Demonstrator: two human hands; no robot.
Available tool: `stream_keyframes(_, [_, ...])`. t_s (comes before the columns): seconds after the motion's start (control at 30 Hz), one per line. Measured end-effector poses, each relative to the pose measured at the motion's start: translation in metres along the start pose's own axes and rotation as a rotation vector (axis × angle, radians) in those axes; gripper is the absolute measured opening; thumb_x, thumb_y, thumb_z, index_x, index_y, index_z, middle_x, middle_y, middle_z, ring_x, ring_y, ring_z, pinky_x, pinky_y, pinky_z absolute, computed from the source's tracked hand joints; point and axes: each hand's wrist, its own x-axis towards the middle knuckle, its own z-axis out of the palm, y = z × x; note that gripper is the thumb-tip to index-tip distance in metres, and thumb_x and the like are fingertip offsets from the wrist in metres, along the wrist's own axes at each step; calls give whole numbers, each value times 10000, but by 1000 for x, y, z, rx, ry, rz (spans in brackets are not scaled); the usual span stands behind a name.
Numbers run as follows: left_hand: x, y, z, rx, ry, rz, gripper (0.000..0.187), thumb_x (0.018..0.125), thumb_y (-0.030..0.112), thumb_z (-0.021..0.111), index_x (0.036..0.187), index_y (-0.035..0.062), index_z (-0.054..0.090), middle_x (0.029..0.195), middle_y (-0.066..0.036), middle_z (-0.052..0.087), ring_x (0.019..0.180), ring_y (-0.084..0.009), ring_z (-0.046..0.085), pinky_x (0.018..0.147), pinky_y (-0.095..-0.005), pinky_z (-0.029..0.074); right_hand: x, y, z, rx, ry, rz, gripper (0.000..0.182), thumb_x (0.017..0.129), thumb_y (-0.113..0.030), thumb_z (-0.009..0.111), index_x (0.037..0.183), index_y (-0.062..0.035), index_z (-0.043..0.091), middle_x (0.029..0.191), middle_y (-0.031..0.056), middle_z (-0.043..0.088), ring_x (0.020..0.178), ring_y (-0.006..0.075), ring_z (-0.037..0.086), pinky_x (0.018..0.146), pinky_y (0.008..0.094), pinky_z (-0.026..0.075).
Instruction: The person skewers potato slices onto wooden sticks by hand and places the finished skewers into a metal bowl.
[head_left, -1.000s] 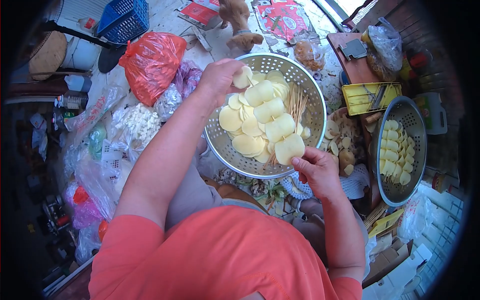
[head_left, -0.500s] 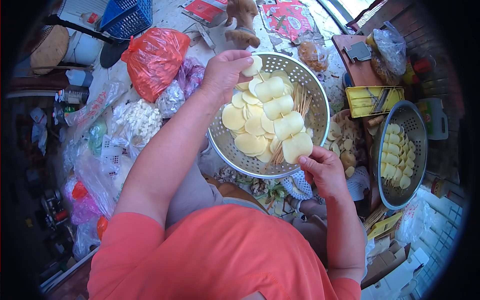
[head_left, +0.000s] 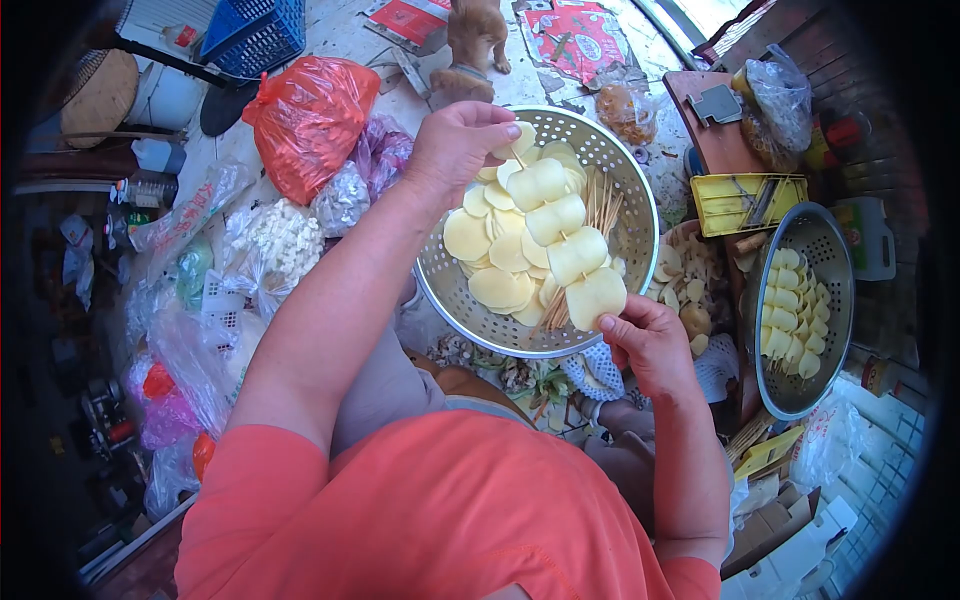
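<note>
A bamboo skewer threaded with several curled potato slices [head_left: 555, 218] spans the space between my two hands. At its far end, my left hand [head_left: 460, 148] pinches a slice near the stick's tip. My right hand [head_left: 648, 345] grips the near end, thumb on the last slice. Beneath the skewer sits a metal colander [head_left: 445, 290] with round holes. Loose, flat potato slices [head_left: 497, 287] are heaped in its left and middle part. A bundle of bare bamboo skewers [head_left: 603, 205] lies along its right side, partly covered by the held one.
At right, a second colander [head_left: 838, 325] holds finished-looking potato skewers [head_left: 797, 315]. Beside it are a yellow slicer [head_left: 722, 205] and more slices [head_left: 680, 265]. Plastic bags, including a red bag [head_left: 312, 125], crowd the left. A brown dog [head_left: 476, 40] stands beyond the colander.
The dog has shifted its position beyond the colander. My hands and the potato skewer have moved only slightly; both hands keep their hold.
</note>
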Motion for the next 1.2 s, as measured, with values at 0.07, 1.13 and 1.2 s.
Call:
stream_keyframes(0.07, [-3, 0, 3, 99, 39, 80, 187, 813, 109, 671, 970, 42, 595, 908, -45, 628, 810, -123, 605, 703, -282, 521, -1, 1, 0, 7, 6, 6, 142, 848, -79, 621, 971, -11, 645, 704, 1, 587, 468, 41, 442, 414, 191, 367])
stream_keyframes(1.13, [4, -27, 9, -305, -129, -224, 176, 884, 171, 577, 992, 33, 565, 949, -84, 617, 830, -179, 625, 740, -334, 534, -5, 16, 9, -149, 115, -87, 146, 838, -63, 633, 977, -24, 653, 696, -21, 588, 523, 32, 439, 461, 191, 380])
stream_keyframes(1.2, [3, -29, 12, -292, -128, -275, 199, 886, 197, 578, 1006, 39, 566, 960, -88, 620, 829, -188, 629, 740, -343, 537, -5, 18, 11, -145, 138, -91, 145, 836, -63, 634, 974, -24, 654, 687, -22, 583, 523, 33, 442, 460, 192, 381])
